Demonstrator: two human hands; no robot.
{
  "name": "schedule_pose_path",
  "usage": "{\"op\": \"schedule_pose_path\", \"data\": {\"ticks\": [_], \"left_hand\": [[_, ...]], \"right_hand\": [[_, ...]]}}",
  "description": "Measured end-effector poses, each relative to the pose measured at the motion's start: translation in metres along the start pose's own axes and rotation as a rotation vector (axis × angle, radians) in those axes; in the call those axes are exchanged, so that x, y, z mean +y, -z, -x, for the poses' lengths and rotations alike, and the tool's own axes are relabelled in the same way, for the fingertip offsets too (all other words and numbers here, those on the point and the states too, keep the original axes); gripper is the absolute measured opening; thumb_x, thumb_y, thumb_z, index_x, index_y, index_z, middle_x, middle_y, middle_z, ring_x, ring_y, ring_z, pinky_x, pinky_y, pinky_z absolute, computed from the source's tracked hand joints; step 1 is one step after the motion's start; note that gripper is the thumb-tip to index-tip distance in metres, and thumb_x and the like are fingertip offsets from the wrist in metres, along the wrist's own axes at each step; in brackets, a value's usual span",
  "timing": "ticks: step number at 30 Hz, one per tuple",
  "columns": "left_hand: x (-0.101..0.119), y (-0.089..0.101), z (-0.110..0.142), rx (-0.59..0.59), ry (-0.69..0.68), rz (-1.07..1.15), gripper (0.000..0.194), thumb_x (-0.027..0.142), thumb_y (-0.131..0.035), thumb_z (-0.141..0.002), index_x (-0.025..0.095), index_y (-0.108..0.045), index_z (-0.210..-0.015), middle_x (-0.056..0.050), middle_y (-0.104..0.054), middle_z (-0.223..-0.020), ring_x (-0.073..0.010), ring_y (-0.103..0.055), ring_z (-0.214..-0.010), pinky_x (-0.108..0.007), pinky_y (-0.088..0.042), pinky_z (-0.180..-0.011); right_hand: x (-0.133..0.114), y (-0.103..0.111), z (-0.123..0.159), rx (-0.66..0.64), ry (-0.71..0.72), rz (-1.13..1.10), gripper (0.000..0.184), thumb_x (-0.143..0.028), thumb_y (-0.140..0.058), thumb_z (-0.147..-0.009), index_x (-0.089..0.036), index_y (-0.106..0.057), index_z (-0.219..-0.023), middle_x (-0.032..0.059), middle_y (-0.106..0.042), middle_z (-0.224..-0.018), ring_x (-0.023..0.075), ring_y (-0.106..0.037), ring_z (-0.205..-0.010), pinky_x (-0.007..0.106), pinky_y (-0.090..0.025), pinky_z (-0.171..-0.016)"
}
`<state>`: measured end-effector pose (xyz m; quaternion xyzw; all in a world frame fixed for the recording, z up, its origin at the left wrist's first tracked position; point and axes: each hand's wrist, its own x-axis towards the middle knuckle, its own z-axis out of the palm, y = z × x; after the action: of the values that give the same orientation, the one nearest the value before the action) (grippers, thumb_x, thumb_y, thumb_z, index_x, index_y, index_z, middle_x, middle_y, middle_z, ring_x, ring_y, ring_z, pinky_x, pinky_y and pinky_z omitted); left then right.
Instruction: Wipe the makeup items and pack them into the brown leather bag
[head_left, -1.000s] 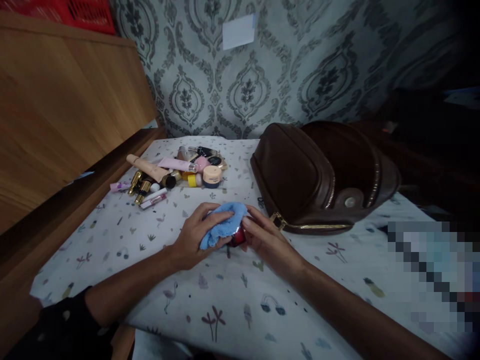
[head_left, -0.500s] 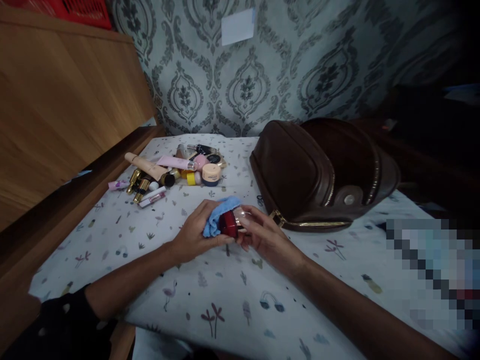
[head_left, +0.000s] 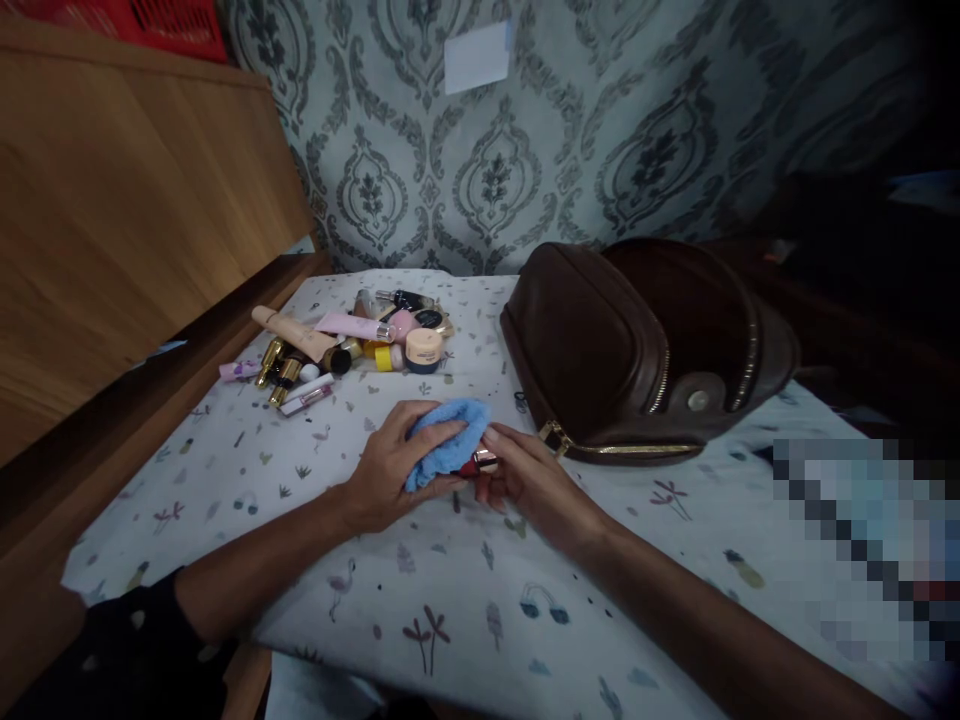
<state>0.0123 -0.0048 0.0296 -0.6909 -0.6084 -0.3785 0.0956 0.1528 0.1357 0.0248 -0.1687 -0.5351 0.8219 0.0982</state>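
Over the middle of the table, my left hand [head_left: 390,465] is closed around a crumpled blue cloth [head_left: 448,440]. The cloth is wrapped over a small dark red bottle with a shiny cap [head_left: 484,461], and most of the bottle is hidden under it. My right hand [head_left: 525,465] grips the bottle's shiny end between thumb and fingers. Farther back on the left lies a pile of cosmetics, with a beige tube [head_left: 294,332], a pink tube [head_left: 352,326], a cream jar [head_left: 424,351] and a lip gloss tube [head_left: 306,396] among them.
A brown leather bag [head_left: 592,340] with gold zips stands unzipped at the right rear. The table [head_left: 420,570] has a printed white cover. A wooden cabinet [head_left: 142,170] rises on the left, with a red basket [head_left: 172,25] on top. Patterned wallpaper covers the wall behind.
The blue cloth has moved right over the red bottle and now covers most of it. My left thumb has come up onto the cloth. The pile and bag stay put.
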Motion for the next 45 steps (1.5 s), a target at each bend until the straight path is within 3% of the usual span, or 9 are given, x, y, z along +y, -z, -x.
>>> {"op": "schedule_pose_path", "data": {"ticks": [4,8,12,15,28,33,35,39,45], "left_hand": [[0.0,-0.002,0.0,-0.06,0.023,-0.015,0.072,0.058,-0.063,-0.084,0.024,-0.04,-0.143,-0.016,-0.049,-0.131,-0.0313,-0.05,-0.121,-0.047,-0.049,-0.098],[-0.002,-0.004,0.0,-0.032,0.167,0.155,0.065,0.052,-0.066,-0.085,0.023,-0.044,-0.138,-0.014,-0.053,-0.126,-0.0283,-0.054,-0.116,-0.044,-0.048,-0.097],[-0.007,-0.001,-0.004,-0.006,0.304,0.368,0.059,0.054,-0.067,-0.083,0.02,-0.051,-0.129,-0.01,-0.058,-0.117,-0.0263,-0.058,-0.108,-0.04,-0.048,-0.095],[-0.007,0.001,-0.006,-0.041,0.375,0.438,0.057,0.056,-0.064,-0.085,0.017,-0.053,-0.126,-0.01,-0.059,-0.113,-0.0252,-0.059,-0.104,-0.038,-0.048,-0.092],[-0.006,0.001,-0.001,-0.01,0.163,0.167,0.039,0.036,-0.054,-0.096,0.026,-0.052,-0.134,-0.01,-0.051,-0.122,-0.0241,-0.054,-0.115,-0.041,-0.047,-0.098],[-0.005,0.002,-0.001,-0.086,0.01,0.068,0.057,0.043,-0.061,-0.09,0.025,-0.044,-0.142,-0.014,-0.047,-0.131,-0.0287,-0.048,-0.124,-0.046,-0.046,-0.103],[-0.006,0.001,0.0,-0.103,0.025,0.051,0.064,0.047,-0.063,-0.088,0.025,-0.041,-0.145,-0.015,-0.046,-0.132,-0.0296,-0.047,-0.125,-0.046,-0.046,-0.103],[-0.009,0.002,0.0,-0.074,0.136,0.13,0.059,0.049,-0.058,-0.091,0.025,-0.044,-0.142,-0.012,-0.051,-0.125,-0.0268,-0.053,-0.118,-0.042,-0.048,-0.099],[-0.013,0.001,0.001,-0.064,0.181,0.177,0.051,0.048,-0.051,-0.095,0.022,-0.049,-0.138,-0.01,-0.055,-0.117,-0.0233,-0.056,-0.109,-0.038,-0.049,-0.095]], "right_hand": [[0.0,0.003,-0.002,-0.042,0.002,-0.008,0.052,-0.068,-0.068,-0.073,-0.017,-0.06,-0.072,0.0015,-0.062,-0.057,0.012,-0.055,-0.047,0.022,-0.037,-0.042],[-0.001,0.003,-0.002,-0.074,-0.01,-0.041,0.051,-0.067,-0.068,-0.074,-0.017,-0.064,-0.078,0.0028,-0.065,-0.063,0.0126,-0.059,-0.051,0.023,-0.039,-0.044],[-0.001,0.001,0.0,-0.034,0.019,-0.118,0.04,-0.049,-0.08,-0.072,-0.019,-0.065,-0.093,0.0036,-0.069,-0.086,0.0145,-0.064,-0.073,0.025,-0.048,-0.06],[0.0,0.001,0.001,-0.008,0.038,-0.156,0.048,-0.037,-0.085,-0.068,-0.024,-0.061,-0.107,0.0015,-0.068,-0.093,0.0144,-0.064,-0.076,0.026,-0.048,-0.065],[0.0,0.0,0.001,-0.003,0.035,-0.066,0.044,-0.049,-0.082,-0.07,-0.021,-0.056,-0.092,-0.0007,-0.068,-0.083,0.0127,-0.064,-0.064,0.026,-0.046,-0.06],[0.002,0.001,-0.001,0.003,-0.007,-0.063,0.046,-0.057,-0.078,-0.071,-0.02,-0.055,-0.085,-0.0005,-0.067,-0.072,0.0114,-0.061,-0.053,0.024,-0.043,-0.05],[0.002,0.002,-0.001,-0.001,-0.004,-0.084,0.045,-0.057,-0.077,-0.072,-0.021,-0.054,-0.088,-0.0019,-0.066,-0.069,0.0117,-0.061,-0.052,0.023,-0.042,-0.048],[-0.001,0.004,0.0,-0.079,-0.001,-0.045,0.05,-0.057,-0.075,-0.074,-0.025,-0.052,-0.104,-0.0047,-0.064,-0.066,0.0116,-0.06,-0.047,0.021,-0.038,-0.042],[-0.002,0.001,0.002,-0.104,0.002,0.024,0.05,-0.049,-0.079,-0.073,-0.023,-0.052,-0.106,-0.0029,-0.066,-0.073,0.0127,-0.063,-0.055,0.023,-0.041,-0.049]]}}
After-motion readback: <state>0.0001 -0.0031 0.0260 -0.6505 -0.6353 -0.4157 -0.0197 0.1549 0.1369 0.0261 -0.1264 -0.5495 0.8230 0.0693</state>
